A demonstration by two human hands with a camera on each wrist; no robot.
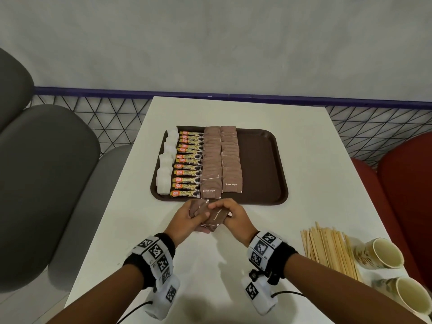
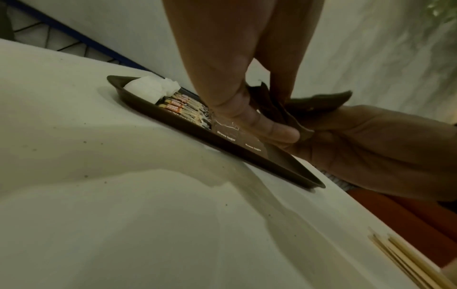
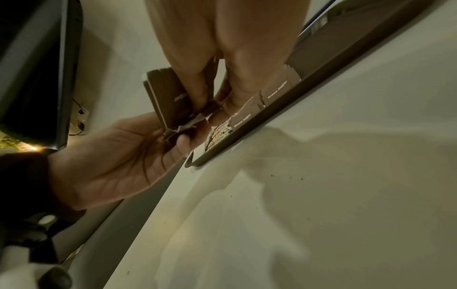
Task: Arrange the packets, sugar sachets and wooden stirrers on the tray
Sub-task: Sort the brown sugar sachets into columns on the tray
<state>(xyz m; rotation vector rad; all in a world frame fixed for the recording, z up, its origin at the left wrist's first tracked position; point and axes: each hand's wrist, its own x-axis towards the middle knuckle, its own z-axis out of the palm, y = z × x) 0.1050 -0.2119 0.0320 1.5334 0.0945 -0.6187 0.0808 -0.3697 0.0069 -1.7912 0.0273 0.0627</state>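
Note:
A brown tray [image 1: 259,164] lies on the white table. From its left, it holds a column of white sachets [image 1: 164,174], a column of coffee granule packets [image 1: 188,164] and two columns of brown sugar sachets [image 1: 222,164]; its right part is bare. Just in front of the tray's near edge, my left hand [image 1: 198,216] and right hand [image 1: 224,210] together grip a stack of brown sugar sachets [image 1: 215,216]. In the right wrist view the stack [image 3: 168,93] is pinched between thumbs and fingers above the table. Wooden stirrers [image 1: 332,249] lie in a loose pile at the near right.
Two paper cups [image 1: 383,253] [image 1: 406,298] lie on their sides beside the stirrers at the table's right edge. Grey chairs [image 1: 46,183] stand at the left and a red seat [image 1: 409,183] at the right. A wire mesh rail [image 1: 93,108] runs behind the table.

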